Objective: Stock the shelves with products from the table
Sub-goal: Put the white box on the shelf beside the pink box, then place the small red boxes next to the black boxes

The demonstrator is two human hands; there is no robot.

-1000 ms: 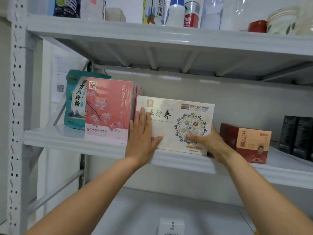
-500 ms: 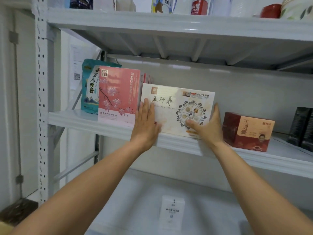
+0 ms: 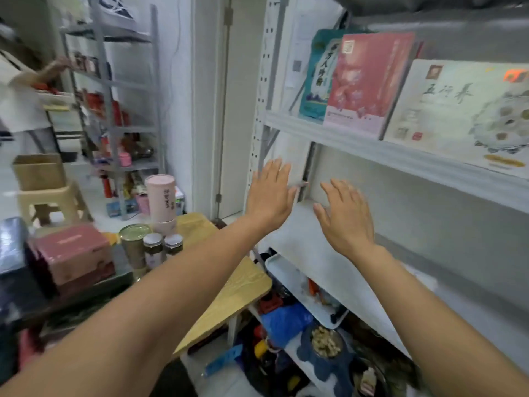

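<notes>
cream box (image 3: 458, 110): upright on the shelf (image 3: 400, 156), just beside the pink box (image 3: 369, 81).
left hand (image 3: 269, 193): i see it spread, empty, below that shelf.
right hand (image 3: 346, 219): spread, empty, beside my left.
table (image 3: 229, 293): jars (image 3: 153, 247) and a can (image 3: 134, 245) on it.

Left hand (image 3: 270, 199) spread empty, right hand (image 3: 347, 222) likewise, cream box (image 3: 458, 116) on shelf (image 3: 372, 150)

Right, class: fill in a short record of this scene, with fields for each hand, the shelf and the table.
Left hand: open, holding nothing
Right hand: open, holding nothing
Shelf: teal pouch, pink box, cream box, in a row
Table: pink tube, tin, jars, pink carton
</notes>
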